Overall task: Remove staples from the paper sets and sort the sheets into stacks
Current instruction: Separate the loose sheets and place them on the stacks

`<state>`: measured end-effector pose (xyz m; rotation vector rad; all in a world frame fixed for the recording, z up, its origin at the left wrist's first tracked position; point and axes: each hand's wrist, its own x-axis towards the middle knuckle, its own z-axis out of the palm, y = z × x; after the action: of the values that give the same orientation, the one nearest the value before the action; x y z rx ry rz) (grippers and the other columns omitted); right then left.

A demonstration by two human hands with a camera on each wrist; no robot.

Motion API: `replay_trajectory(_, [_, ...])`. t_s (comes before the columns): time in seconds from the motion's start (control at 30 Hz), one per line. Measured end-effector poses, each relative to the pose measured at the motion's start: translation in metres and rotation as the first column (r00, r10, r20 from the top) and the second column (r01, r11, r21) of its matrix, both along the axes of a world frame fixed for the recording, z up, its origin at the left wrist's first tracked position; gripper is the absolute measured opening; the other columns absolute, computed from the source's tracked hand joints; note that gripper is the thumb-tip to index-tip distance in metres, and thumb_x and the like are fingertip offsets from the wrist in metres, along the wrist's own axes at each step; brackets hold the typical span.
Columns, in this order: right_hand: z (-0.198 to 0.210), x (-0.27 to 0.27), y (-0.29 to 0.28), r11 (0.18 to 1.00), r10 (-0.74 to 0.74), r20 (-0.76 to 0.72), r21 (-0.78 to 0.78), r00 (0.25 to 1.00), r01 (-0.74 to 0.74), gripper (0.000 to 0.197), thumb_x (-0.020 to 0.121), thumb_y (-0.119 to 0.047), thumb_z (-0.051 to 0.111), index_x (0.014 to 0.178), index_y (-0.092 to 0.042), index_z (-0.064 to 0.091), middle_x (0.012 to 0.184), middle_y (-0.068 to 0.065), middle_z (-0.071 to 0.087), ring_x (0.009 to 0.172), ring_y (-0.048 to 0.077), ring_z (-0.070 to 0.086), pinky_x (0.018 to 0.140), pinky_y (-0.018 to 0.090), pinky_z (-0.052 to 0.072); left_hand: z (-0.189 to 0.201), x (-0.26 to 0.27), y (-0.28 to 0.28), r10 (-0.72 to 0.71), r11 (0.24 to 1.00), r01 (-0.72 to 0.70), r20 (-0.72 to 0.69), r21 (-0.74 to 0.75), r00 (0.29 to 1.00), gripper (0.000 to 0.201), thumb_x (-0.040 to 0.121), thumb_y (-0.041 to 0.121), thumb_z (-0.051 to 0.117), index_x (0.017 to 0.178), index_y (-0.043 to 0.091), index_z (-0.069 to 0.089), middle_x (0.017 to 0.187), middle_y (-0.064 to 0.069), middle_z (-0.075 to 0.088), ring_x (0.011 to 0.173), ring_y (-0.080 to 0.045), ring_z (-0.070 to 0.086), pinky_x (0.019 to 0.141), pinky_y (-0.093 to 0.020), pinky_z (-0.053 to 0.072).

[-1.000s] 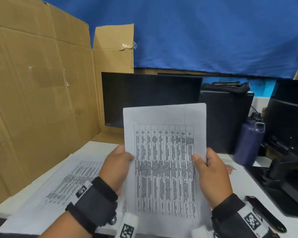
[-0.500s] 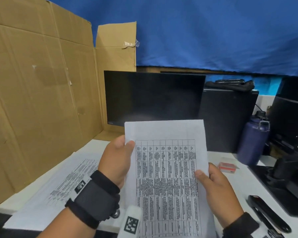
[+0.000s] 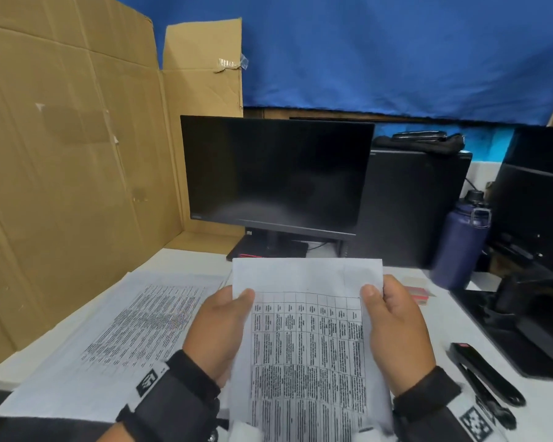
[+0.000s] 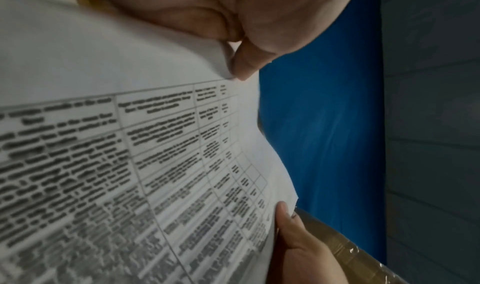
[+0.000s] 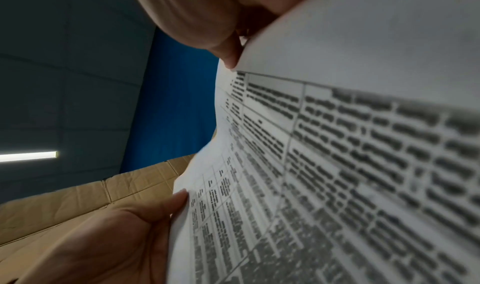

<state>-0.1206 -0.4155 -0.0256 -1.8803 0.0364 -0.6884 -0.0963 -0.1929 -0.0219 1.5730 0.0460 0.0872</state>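
Much of the held paper set and its print cannot be read.

The paper set [image 3: 307,346] runs off the bottom edge of the head view, and its table text is too small to read; both wrist views blur it. Behind it, the fingers of the left hand [image 3: 217,336] and right hand [image 3: 396,339] are hidden, only thumbs showing. No staple can be made out. The small red item [image 3: 417,293] near the counter's far right edge is blurred, possibly a staple box.

Left hand [image 3: 219,333] and right hand [image 3: 396,333] are bare; each wrist wears a wide black strap [image 3: 173,400] carrying a white block printed with a black square-pattern marker [image 3: 474,421]
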Motion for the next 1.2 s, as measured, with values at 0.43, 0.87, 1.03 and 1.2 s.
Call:
replay_trajectory(0.43, [-0.038,0.01,-0.15,0.625,-0.623,-0.423,-0.775,0.658,0.095,0.065,0.083,-0.072,0.053,0.134,-0.033,0.049,0.134,0.004,0.054,0.12,0.029,0.052,0.096,0.047,0.046,-0.017,-0.002,0.007,0.1,0.965,-0.111,0.056,0.24,0.993,0.05,0.096,0.04,0.05,0.098,-0.01,0.055,0.077,-0.02,0.05,0.07,-0.022,0.048,0.071,-0.04,0.044])
replay_trajectory(0.87, [-0.008,-0.014,-0.142,0.961,-0.226,-0.485,-0.254,0.845,0.112,0.026,0.089,-0.019,0.072,0.104,-0.014,0.051,0.081,0.008,0.074,0.073,0.028,0.071,0.077,0.048,0.056,-0.021,-0.019,-0.004,-0.129,0.867,-0.014,0.252,0.497,0.959,0.034,0.106,0.035,0.044,0.086,0.018,0.064,0.073,-0.01,0.068,0.062,-0.021,0.063,0.065,-0.044,0.055])
replay_trajectory(1.03, [0.045,-0.038,-0.053,0.888,0.064,0.035,0.454,0.997,-0.073,0.019,0.094,-0.002,0.06,0.109,-0.014,0.06,0.089,0.017,0.066,0.084,0.037,0.069,0.08,0.049,0.054,-0.021,-0.034,-0.016,-0.239,0.815,0.02,0.304,0.58,0.922,0.033,0.106,0.035,0.045,0.075,0.029,0.053,0.056,-0.001,0.052,0.049,-0.006,0.045,0.053,-0.031,0.045])
replay_trajectory(1.2, [0.05,-0.039,0.016,0.827,-0.045,0.271,0.55,0.962,-0.116,0.018,0.098,-0.028,0.063,0.083,-0.018,0.059,0.07,0.001,0.067,0.074,0.024,0.07,0.072,0.042,0.056,-0.025,-0.049,-0.023,-0.365,0.681,-0.001,0.341,0.732,0.866,0.031,0.106,0.04,0.037,0.076,0.035,0.041,0.056,0.005,0.052,0.062,-0.013,0.057,0.051,-0.02,0.037])
